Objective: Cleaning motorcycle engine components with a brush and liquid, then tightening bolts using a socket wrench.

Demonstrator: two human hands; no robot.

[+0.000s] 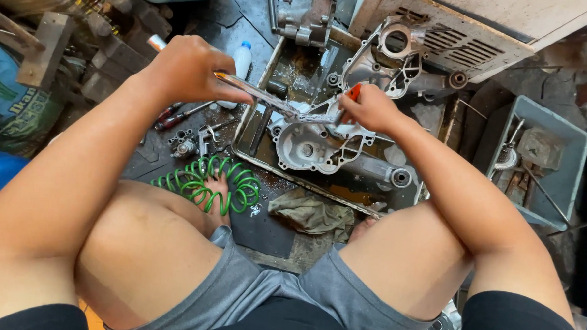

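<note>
A cast aluminium engine crankcase half (314, 143), pale grey with ribbed webs, round bearing bores and a matt, oily surface, lies flat in a shallow rectangular steel drip tray (286, 176) whose floor is wet with dark oil and grit. A second grey cast casing (391, 54) with a large round opening leans at the far edge of the tray.

The left hand (189, 68) is closed in a full fist around the handle of a long bright-metal hand tool (260, 96); the tool runs diagonally right and nearer, its tip meeting the upper rim of the crankcase half. The right hand (372, 108) is closed over a small tool with an orange-red handle (354, 92), fingers curled tight, pressed down at the same rim where the long tool's tip arrives.

Left of the tray, a green coiled plastic air hose (204, 181) lies on the dark floor beside small metal fittings (189, 144) and a white plastic bottle (240, 67). A crumpled olive rag (311, 215) lies at the tray's near edge. To the right stands a grey plastic bin (561, 163) holding metal parts. Open floor is scarce: the tray is hemmed by the person's knees on the near side and by clutter on the other three.
</note>
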